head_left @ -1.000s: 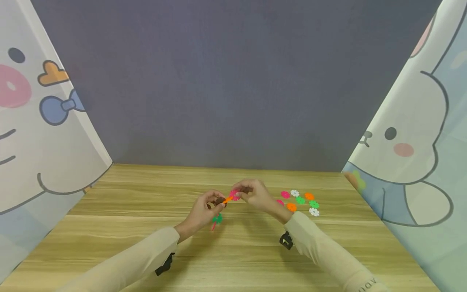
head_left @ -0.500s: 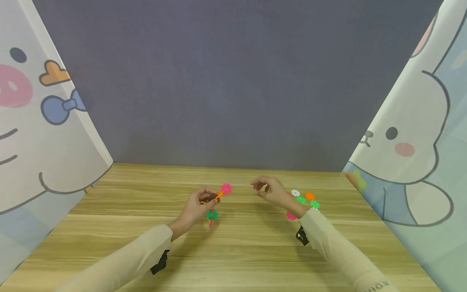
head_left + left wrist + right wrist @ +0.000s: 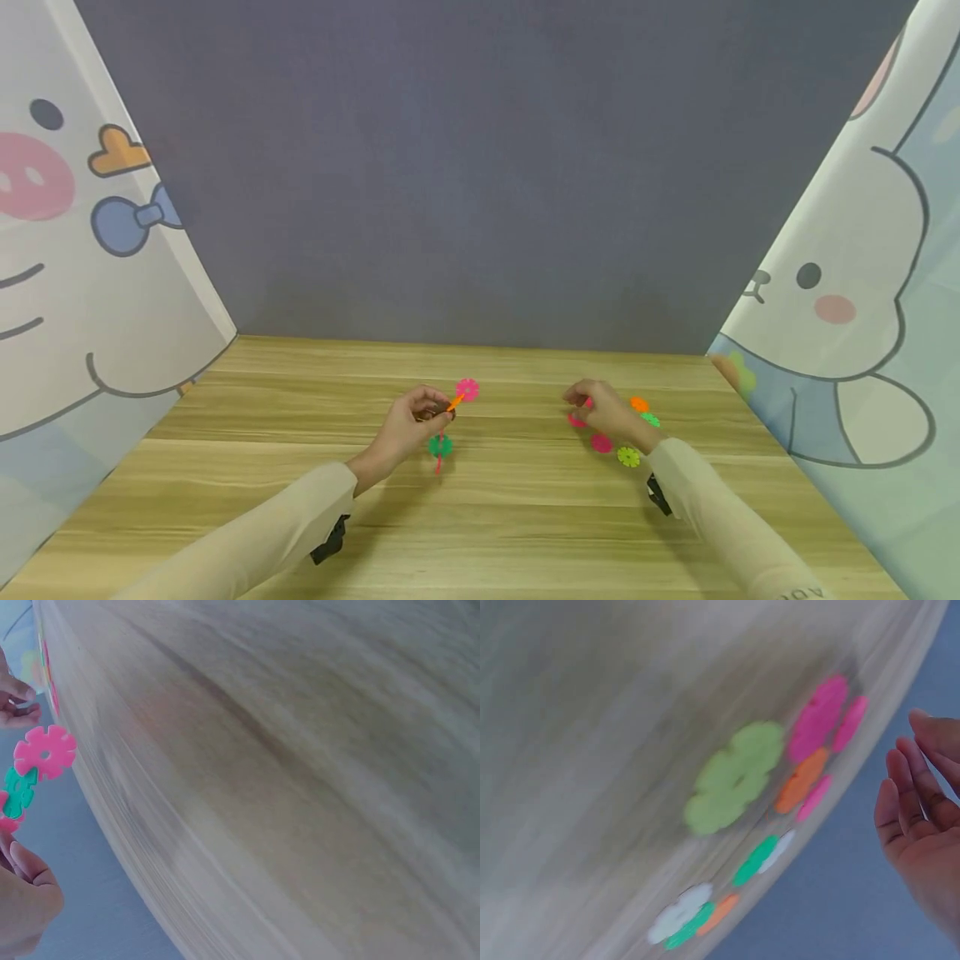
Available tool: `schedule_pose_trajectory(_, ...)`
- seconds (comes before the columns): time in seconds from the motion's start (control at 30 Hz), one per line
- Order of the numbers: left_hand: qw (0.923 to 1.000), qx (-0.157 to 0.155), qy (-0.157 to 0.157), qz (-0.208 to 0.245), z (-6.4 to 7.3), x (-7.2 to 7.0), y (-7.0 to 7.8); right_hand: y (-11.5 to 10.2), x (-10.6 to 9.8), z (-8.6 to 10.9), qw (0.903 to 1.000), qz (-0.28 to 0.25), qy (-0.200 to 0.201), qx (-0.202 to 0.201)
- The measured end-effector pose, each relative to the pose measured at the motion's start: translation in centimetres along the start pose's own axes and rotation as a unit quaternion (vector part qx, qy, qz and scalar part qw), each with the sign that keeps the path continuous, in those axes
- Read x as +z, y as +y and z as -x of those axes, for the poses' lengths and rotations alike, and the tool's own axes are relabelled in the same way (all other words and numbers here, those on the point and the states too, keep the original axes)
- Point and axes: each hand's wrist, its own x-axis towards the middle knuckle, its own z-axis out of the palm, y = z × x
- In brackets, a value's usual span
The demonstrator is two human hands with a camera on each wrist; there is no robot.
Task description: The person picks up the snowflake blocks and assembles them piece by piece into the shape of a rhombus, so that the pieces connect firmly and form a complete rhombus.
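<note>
Pinching the linked discs (image 3: 26, 796) with your left fingers (image 3: 423, 392), right fingers (image 3: 889, 804) loose and empty, you likely handle light, stiff plastic, best held by rims.

Pink notched disc (image 3: 467, 389) joined to edge-on orange disc (image 3: 456, 402); green disc (image 3: 440, 446) below; yellow-green disc (image 3: 628, 457) flat.
</note>
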Motion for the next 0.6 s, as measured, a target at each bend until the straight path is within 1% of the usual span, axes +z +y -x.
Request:
schedule_pose_trajectory(0.13,0.9999,0.013,-0.005,0.004,0.1,0.0,0.1,0.8,0.0,0.4,0.9998,0.012,-0.011,0.014)
schedule_pose_trajectory(0.27,0.9998,0.016,-0.010,0.004,0.6,0.0,1.1,1.3,0.2,0.4,0.9991,0.036,-0.016,0.017)
schedule_pose_trajectory(0.33,0.9998,0.013,-0.013,0.006,0.9,0.0,1.8,1.4,0.3,0.5,0.9986,0.047,-0.017,0.016)
schedule_pose_trajectory(0.4,0.9998,0.009,-0.016,0.006,1.1,0.0,2.1,1.4,0.4,0.5,0.9982,0.055,-0.016,0.016)
schedule_pose_trajectory(0.47,0.9998,0.006,-0.017,0.007,0.9,0.0,1.9,1.4,0.4,0.5,0.9978,0.063,-0.014,0.010)
schedule_pose_trajectory(0.57,0.9998,0.004,-0.018,0.009,0.6,0.1,1.1,1.5,0.4,0.4,0.9977,0.065,-0.006,0.017)
schedule_pose_trajectory(0.6,0.9998,0.004,-0.017,0.008,0.5,0.1,0.8,1.5,0.4,0.3,0.9977,0.067,-0.003,0.013)
